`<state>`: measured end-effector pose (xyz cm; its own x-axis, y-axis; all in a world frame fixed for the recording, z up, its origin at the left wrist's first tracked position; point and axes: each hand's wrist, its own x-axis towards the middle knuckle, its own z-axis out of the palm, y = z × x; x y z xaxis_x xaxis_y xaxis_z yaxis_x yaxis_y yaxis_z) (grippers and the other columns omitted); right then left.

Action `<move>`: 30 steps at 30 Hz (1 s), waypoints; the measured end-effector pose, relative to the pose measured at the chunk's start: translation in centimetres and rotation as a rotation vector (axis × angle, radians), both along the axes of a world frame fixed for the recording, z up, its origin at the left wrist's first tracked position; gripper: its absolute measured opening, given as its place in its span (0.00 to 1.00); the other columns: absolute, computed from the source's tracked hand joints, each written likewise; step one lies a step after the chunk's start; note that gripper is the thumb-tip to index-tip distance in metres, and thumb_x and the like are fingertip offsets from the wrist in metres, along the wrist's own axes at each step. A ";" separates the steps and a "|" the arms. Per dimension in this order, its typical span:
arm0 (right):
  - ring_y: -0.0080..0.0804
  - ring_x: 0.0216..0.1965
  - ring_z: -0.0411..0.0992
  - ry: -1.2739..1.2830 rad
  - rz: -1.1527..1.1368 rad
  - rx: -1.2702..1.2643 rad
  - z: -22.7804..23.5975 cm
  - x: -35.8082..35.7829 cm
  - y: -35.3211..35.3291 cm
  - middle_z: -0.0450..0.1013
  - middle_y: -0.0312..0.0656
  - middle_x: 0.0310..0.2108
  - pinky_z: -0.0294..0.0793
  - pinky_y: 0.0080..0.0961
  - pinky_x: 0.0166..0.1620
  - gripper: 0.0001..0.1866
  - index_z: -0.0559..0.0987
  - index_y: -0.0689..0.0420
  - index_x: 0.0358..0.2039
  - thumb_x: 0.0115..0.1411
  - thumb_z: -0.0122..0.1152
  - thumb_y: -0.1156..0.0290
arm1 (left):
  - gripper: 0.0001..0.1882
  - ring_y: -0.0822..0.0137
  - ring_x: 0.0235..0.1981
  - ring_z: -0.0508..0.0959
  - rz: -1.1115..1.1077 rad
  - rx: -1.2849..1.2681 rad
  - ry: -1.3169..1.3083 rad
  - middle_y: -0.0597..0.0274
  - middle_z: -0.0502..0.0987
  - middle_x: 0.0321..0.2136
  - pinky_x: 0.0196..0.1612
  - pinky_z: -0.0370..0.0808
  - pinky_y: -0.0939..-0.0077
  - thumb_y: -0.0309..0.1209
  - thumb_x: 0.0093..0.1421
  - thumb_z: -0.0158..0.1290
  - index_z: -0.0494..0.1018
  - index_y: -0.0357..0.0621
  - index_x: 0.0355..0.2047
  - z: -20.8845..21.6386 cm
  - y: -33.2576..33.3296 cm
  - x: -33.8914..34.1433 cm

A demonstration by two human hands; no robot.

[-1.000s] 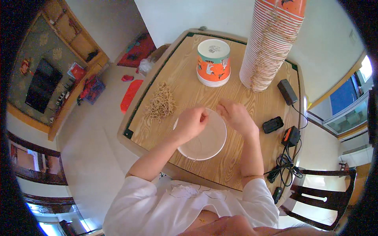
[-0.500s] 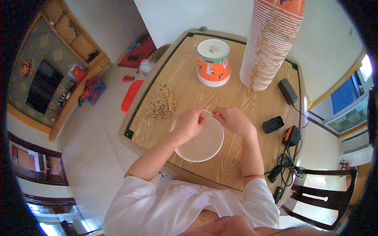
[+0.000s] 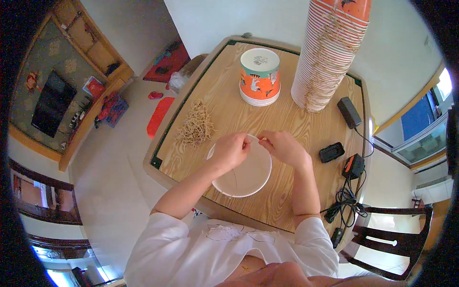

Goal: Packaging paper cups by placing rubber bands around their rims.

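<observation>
A white paper bucket, its mouth facing up, stands at the near edge of the table below my hands. My left hand is closed in a pinch over its far left rim, on a piece of thin twine. A faint strand hangs from that hand inside the bucket. Fingertips of my right hand pinch at the far rim, close beside the left, with a small yellowish bit of twine showing. The fingers partly hide the twine and the rim there. Left of the bucket lies a loose pile of tan twine.
Beyond my hands, several orange and green buckets stand upside down. A tall stack of nested buckets, strung with twine, rises at the far right. Along the right edge are a black power adapter, a black tray, a charger and tangled cables.
The hands have barely moved and keep pinching at the far rim. A thin strand inside the bucket below my left hand shows more plainly now.
</observation>
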<state>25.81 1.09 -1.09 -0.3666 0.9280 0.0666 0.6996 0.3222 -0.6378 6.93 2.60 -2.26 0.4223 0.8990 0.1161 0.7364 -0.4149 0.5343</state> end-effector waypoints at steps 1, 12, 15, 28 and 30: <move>0.51 0.32 0.73 -0.001 0.001 0.004 0.0 0.0 0.0 0.75 0.50 0.29 0.71 0.39 0.35 0.11 0.77 0.58 0.38 0.57 0.53 0.68 | 0.04 0.51 0.27 0.76 0.001 0.002 0.007 0.52 0.76 0.23 0.30 0.72 0.60 0.28 0.50 0.53 0.72 0.40 0.24 0.0 0.0 -0.1; 0.33 0.33 0.74 0.454 0.114 0.137 1.9 0.0 -0.6 0.74 0.41 0.31 0.73 0.26 0.36 0.10 0.75 0.62 0.35 0.50 0.62 0.78 | 0.05 0.82 0.24 0.68 -0.099 -0.437 -0.587 0.72 0.72 0.21 0.28 0.67 0.85 0.28 0.56 0.54 0.73 0.38 0.31 1.5 -0.4 -1.4; 0.31 0.32 0.74 0.400 0.082 0.134 2.2 0.1 -0.7 0.74 0.41 0.29 0.72 0.25 0.35 0.08 0.76 0.62 0.33 0.51 0.61 0.79 | 0.05 0.82 0.23 0.67 -0.081 -0.483 -0.631 0.73 0.71 0.22 0.27 0.66 0.85 0.27 0.56 0.55 0.73 0.39 0.32 2.0 -0.5 -1.3; 0.51 0.29 0.70 0.147 0.092 0.219 0.4 -0.2 0.2 0.71 0.51 0.27 0.68 0.37 0.33 0.09 0.71 0.63 0.29 0.60 0.49 0.69 | 0.03 0.64 0.18 0.71 -0.064 0.120 -0.239 0.60 0.71 0.20 0.21 0.67 0.71 0.26 0.49 0.57 0.73 0.43 0.25 2.8 -1.4 -0.1; 0.52 0.31 0.70 0.094 -0.085 0.084 0.9 -0.4 0.0 0.71 0.53 0.27 0.68 0.40 0.33 0.11 0.71 0.63 0.29 0.60 0.48 0.68 | 0.04 0.62 0.20 0.73 -0.046 0.091 -0.181 0.60 0.72 0.21 0.23 0.68 0.70 0.26 0.48 0.57 0.73 0.43 0.24 2.4 -1.3 -0.2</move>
<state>25.43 1.07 -0.18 -0.2758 0.9450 0.1758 0.6649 0.3197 -0.6751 6.71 1.33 0.19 0.4272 0.8617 0.2738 0.6112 -0.4984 0.6149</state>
